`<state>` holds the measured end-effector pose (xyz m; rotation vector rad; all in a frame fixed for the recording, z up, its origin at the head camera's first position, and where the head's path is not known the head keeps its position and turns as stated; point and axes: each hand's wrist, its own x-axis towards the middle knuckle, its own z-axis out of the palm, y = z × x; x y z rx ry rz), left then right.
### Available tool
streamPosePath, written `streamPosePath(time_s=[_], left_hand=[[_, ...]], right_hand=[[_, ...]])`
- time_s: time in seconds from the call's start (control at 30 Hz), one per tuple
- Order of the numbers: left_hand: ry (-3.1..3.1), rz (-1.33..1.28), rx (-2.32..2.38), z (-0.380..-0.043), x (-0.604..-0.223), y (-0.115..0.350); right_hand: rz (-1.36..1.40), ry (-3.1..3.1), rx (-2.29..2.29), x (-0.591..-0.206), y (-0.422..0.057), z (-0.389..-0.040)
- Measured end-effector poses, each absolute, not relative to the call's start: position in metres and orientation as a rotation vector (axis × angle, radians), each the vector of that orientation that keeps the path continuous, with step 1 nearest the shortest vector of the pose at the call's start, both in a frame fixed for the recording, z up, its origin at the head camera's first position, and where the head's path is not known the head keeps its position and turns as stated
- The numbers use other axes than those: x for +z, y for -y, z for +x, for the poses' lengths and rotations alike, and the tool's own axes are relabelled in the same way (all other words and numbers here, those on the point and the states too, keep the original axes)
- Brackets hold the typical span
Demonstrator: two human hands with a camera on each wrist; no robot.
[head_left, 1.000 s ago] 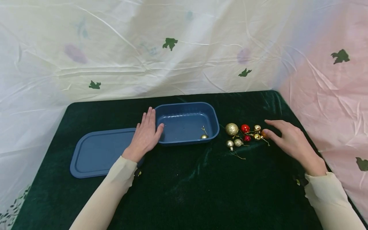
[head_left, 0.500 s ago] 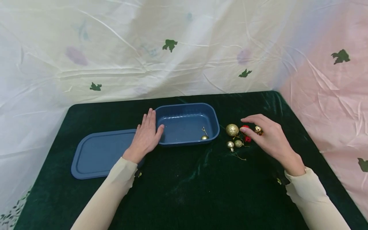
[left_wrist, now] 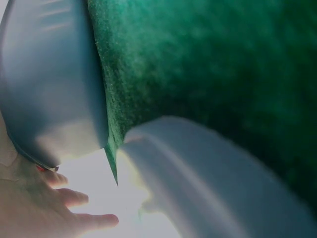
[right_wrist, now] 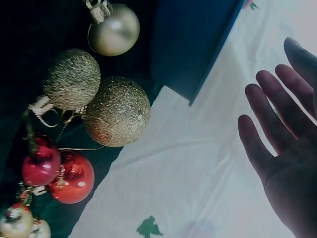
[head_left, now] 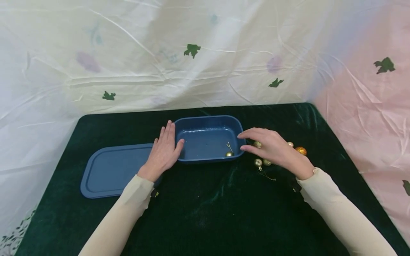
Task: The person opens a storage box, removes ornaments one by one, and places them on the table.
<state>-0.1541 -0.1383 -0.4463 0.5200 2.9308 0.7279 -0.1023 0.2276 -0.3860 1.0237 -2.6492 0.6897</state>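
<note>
A blue rectangular box (head_left: 205,159) stands on the table with a small gold bauble (head_left: 229,154) inside, near its front right corner. My left hand (head_left: 162,153) lies along the box's left side, fingers straight and thumb at the rim. My right hand (head_left: 269,145) hovers by the right rim, thumb and fingers apart; the right wrist view shows an empty palm. Beneath and beside it lie several baubles: a silvery one (right_wrist: 114,30), glittery gold ones (right_wrist: 118,111), red ones (right_wrist: 72,177) and an orange one (head_left: 301,150). The hand partly hides this group in the head view.
A blue lid (head_left: 112,170) lies flat left of the box, partly under my left forearm in the head view. Dark green velvet cloth (head_left: 205,220) covers the table. A pale fabric backdrop (head_left: 144,53) hangs behind it, with a pink part (head_left: 368,124) at the right.
My right hand has moved left from the orange bauble, across the other baubles, to the box's right rim. My left hand stays against the box. The baubles appear unmoved.
</note>
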Motion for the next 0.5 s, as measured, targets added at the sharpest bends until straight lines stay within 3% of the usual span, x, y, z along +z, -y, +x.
streamPosePath(time_s=[0.5], left_hand=[[-2.921,0.500,0.732,-0.155,-0.446,0.138]], right_hand=[[1.269,2.866,0.380,-0.386,-0.199,-0.138]])
